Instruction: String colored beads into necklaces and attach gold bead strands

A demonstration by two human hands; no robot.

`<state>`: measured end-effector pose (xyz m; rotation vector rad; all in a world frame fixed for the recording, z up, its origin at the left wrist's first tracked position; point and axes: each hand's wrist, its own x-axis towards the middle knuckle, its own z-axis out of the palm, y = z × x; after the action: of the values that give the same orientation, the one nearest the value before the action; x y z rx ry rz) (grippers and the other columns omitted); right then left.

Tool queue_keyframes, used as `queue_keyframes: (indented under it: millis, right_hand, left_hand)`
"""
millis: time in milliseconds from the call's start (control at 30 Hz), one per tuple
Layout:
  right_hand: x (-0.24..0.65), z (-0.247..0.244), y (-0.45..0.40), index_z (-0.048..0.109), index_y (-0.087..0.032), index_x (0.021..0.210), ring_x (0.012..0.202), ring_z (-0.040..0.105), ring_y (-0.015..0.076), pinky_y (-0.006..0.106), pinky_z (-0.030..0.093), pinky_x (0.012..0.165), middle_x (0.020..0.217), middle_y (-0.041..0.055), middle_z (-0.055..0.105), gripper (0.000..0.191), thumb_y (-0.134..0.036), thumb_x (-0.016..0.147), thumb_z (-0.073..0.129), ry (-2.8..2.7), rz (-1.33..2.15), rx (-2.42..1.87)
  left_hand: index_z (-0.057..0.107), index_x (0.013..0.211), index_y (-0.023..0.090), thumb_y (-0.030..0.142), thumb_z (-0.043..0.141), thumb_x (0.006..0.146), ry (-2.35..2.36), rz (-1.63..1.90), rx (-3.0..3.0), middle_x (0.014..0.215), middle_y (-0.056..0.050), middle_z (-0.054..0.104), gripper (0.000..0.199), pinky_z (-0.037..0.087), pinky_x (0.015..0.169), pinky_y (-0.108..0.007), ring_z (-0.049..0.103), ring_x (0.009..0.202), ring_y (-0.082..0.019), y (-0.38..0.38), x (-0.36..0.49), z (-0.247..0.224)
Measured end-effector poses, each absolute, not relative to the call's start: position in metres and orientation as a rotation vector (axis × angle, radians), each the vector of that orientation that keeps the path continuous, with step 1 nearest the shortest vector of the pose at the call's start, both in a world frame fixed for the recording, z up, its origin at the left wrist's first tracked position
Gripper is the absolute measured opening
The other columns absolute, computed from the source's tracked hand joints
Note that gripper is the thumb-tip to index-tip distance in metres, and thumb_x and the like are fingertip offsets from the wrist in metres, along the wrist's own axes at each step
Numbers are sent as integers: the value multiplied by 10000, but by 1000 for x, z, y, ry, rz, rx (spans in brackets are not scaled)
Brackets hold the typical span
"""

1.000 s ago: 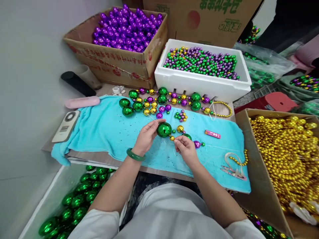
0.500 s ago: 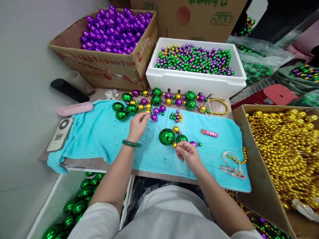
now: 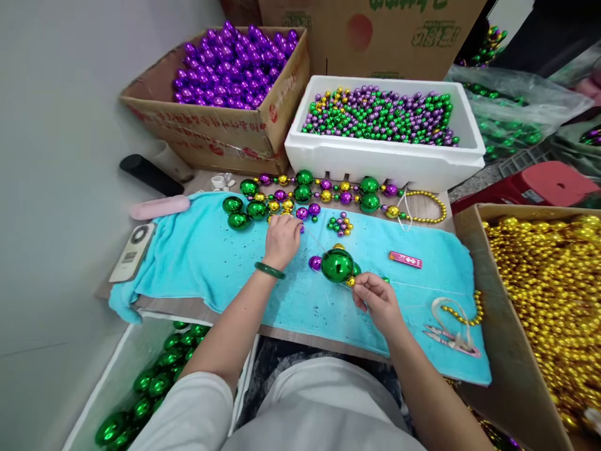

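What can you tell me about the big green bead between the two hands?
The big green bead is round, mirror-glossy and plastic-looking, with bright reflections. It sits over the blue towel; whether it rests there is unclear. Thread runs from its upper left to the left hand. A small gold bead, pinched by the right hand, adjoins its lower right.

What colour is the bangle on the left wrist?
The smooth, round bangle is dark green; it shows best in the head view.
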<state>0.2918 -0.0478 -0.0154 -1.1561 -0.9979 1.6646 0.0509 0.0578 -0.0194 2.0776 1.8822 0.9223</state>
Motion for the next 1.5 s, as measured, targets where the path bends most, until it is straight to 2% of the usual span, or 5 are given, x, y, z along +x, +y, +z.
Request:
queue_keyframes:
  millis: [333, 1000, 1100, 1267, 1500]
  right_hand:
    - [287, -14, -55, 566, -187, 731, 419, 391, 81, 211, 267, 397, 485, -37, 510, 358, -512, 722, 715, -1025, 1709, -1117]
    - [291, -14, -51, 589, -180, 736, 442, 387, 88, 220, 277, 418, 507, -25, 515, 327, -487, 751, 700, -1048, 1645, -1134]
    - [291, -13, -50, 591, -182, 742, 438, 384, 87, 216, 265, 411, 502, -29, 505, 320, -481, 742, 704, -1009, 1621, -1146]
    - [287, -14, -46, 589, -182, 734, 430, 376, 83, 207, 252, 398, 493, -37, 492, 291, -445, 727, 714, -933, 1555, -1221]
    - [269, -7, -44, 587, -181, 711, 441, 395, 81, 200, 243, 398, 504, -37, 488, 268, -411, 698, 724, -950, 1598, -1267]
  left_hand:
    - [703, 1031, 160, 201, 439, 926, 1657, 479, 2312, 1018, -133, 652, 286, 440, 839, -353, 588, 939, -250, 96, 99, -19]
    - [707, 996, 138, 110, 558, 831, 1535, 618, 2177, 1005, -149, 675, 224, 408, 978, -444, 554, 1035, -285, 141, 141, -28]
    - [710, 968, 177, 147, 600, 825, 1438, 940, 1843, 1023, -105, 686, 183, 424, 986, -425, 577, 1011, -244, 125, 124, -17]
    - [701, 996, 182, 235, 671, 814, 977, 1215, 717, 975, -66, 714, 192, 506, 703, -260, 645, 813, -142, 79, 80, 7]
    - [710, 971, 164, 152, 669, 816, 860, 1333, 441, 924, -56, 720, 161, 510, 660, -211, 656, 760, -103, 38, 46, 22]
